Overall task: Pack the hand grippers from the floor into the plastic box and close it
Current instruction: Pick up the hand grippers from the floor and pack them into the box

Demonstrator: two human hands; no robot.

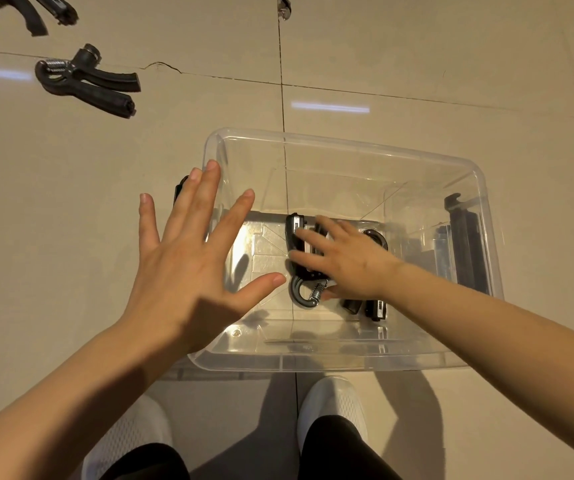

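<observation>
Clear plastic box on floor, lid off. Right hand inside, fingers laid over gripper; grasp unclear. Left hand spread, empty, over box's left rim. Spare gripper on floor far left: rigid, springy; grab by handles.

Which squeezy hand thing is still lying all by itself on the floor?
Start at the clear plastic box on the beige tiled floor, then look far up and left. The black spring-loaded hand gripper lies whole beside a crack in the tile. Others near it are cut off by the picture's corner.
</observation>
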